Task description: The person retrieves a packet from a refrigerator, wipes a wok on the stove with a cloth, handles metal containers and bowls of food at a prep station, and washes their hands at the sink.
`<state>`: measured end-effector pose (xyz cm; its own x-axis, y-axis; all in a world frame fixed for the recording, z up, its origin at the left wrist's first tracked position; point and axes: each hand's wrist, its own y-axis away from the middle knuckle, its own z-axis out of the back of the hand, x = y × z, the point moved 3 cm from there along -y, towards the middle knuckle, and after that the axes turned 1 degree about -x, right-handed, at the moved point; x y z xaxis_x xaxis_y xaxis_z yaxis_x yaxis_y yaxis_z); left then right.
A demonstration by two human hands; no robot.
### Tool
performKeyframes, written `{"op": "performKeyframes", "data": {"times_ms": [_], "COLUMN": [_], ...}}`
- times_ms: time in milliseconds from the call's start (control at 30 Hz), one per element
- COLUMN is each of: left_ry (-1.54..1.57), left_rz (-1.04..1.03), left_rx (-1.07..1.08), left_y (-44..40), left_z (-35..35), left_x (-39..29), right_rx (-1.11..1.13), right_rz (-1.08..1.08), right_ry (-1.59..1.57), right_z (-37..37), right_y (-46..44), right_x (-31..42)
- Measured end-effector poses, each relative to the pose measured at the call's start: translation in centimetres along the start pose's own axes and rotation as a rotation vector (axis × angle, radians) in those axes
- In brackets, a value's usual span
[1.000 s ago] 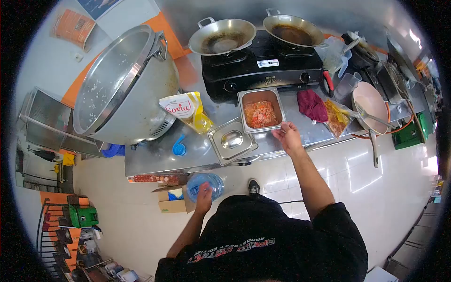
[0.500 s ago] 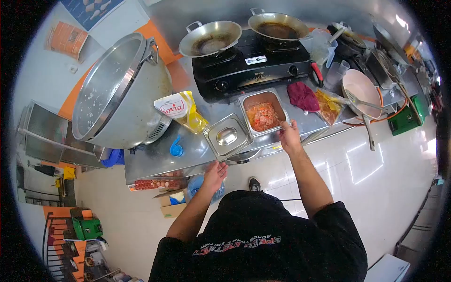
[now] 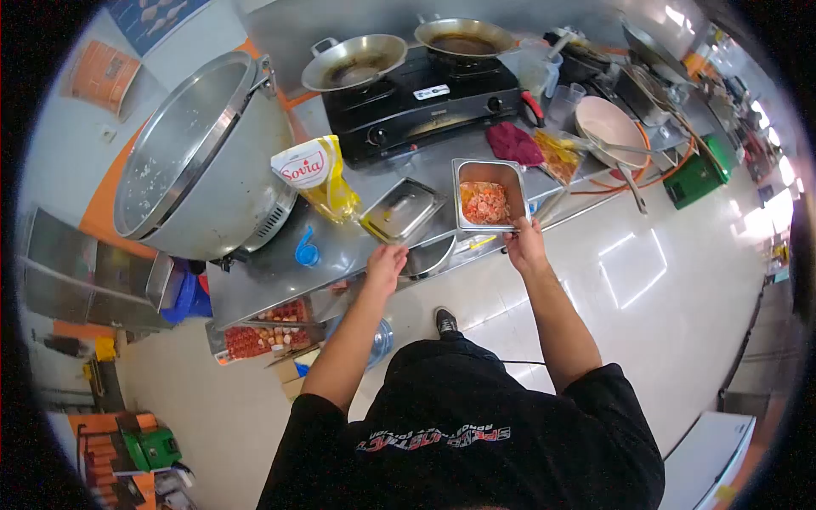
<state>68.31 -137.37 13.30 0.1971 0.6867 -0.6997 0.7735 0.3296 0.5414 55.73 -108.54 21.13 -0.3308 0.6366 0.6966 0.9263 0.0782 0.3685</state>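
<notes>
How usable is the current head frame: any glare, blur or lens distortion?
Head view: usable, with wide-angle bending and dark corners; white glare washes out part of the far right edge, and light reflections streak the floor; the metal lid by the left hand looks soft, perhaps from motion; large print on the yellow-and-white bag reads clearly.

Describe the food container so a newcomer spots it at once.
Find the black stove on the steel counter. Nearer the wearer, the right hand holds a metal container by its rim. Unlike the lid beside it, it is deep and holds chopped orange-red food.
</notes>
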Motion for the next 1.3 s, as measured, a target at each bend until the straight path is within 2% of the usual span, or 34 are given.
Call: {"op": "performKeyframes", "data": {"times_ms": [33, 100, 133, 200, 233, 300, 333, 367, 433, 500, 567, 600, 633, 700, 900, 967, 1000, 1067, 1100, 1167, 1200, 1233, 1300], "left_ry": [-0.013, -0.102, -0.118, -0.531, -0.542, -0.886, -1.067, -1.065, -1.255, -1.320, -1.463, -1.453, -1.446, -1.402, -1.466, -1.414, -1.416, -1.338, -1.324, -1.243, -1.188, -1.156, -0.962], "left_rz": [0.009, -0.203, -0.185, -0.649, -0.631, -0.881, -1.097, -1.091, -1.208, -1.255, -1.359, -1.488, -1.504, -1.676, -1.607, -1.433, -1.438, -1.203, -1.218, -1.302, -1.139, -1.149, -0.241], "left_rx": [0.022, 0.084, 0.111, 0.149, 0.183, 0.328, 0.368, 0.398, 0.709, 0.798, 0.976, 1.001, 1.035, 1.188, 1.514, 1.711, 1.753, 1.895, 1.913, 1.448, 1.332, 1.333, 1.035], "left_y": [0.4, 1.7, 2.8, 6.2, 7.7, 11.5, 15.3, 16.6, 19.2, 21.1, 22.1, 22.2, 22.7, 24.2, 26.7, 28.3, 28.9, 30.2, 30.6, 29.5, 28.5, 26.0, 20.2], "left_z": [-0.6, -2.2, -3.3, -6.5, -7.9, -11.6, -14.6, -15.9, -18.7, -21.4, -24.0, -25.1, -26.7, -29.9, -41.8, -46.7, -48.7, -52.7, -54.4, -57.5, -58.9, -59.3, -60.5], "left_x": [-0.9, -3.0, -3.7, -6.1, -6.0, -6.2, -6.9, -6.1, -3.6, -0.9, 2.6, 4.7, 6.2, 9.8, 24.6, 28.5, 30.5, 33.8, 35.4, 38.0, 39.9, 43.1, 50.9], "right_rx": [-0.015, 0.020, -0.007, -0.064, -0.097, -0.120, -0.144, -0.173, -0.219, -0.240, -0.230, -0.253, -0.274, -0.292, -0.392, -0.361, -0.376, -0.368, -0.373, -0.469, -0.484, -0.498, -0.513], "right_rz": [0.020, 0.054, 0.076, 0.083, 0.101, 0.082, 0.098, 0.092, 0.098, 0.102, 0.123, 0.146, 0.172, 0.254, 0.331, 0.403, 0.423, 0.488, 0.509, 0.493, 0.517, 0.509, 0.510], "right_ry": [-0.009, 0.008, -0.004, 0.042, 0.030, 0.057, 0.049, 0.049, 0.040, 0.016, -0.005, -0.056, -0.107, -0.159, -0.294, -0.299, -0.328, -0.323, -0.324, -0.289, -0.295, -0.302, -0.290], "right_z": [0.8, 2.6, 3.6, 5.9, 7.1, 8.9, 9.6, 10.3, 12.4, 15.1, 18.0, 18.9, 20.1, 25.3, 38.7, 44.3, 46.6, 50.4, 52.0, 54.8, 56.2, 57.4, 60.7], "right_y": [1.2, 3.6, 4.9, 7.6, 9.1, 11.8, 13.2, 14.6, 16.7, 18.3, 19.8, 20.8, 21.5, 21.6, 24.2, 24.2, 24.4, 24.7, 24.8, 24.9, 24.5, 23.8, 21.8], "right_x": [0.5, 1.4, 1.9, 2.7, 3.1, 3.9, 4.5, 5.0, 6.0, 6.9, 8.3, 9.3, 10.5, 11.6, 20.4, 23.1, 24.3, 28.0, 30.0, 33.4, 34.8, 35.8, 38.2]}}
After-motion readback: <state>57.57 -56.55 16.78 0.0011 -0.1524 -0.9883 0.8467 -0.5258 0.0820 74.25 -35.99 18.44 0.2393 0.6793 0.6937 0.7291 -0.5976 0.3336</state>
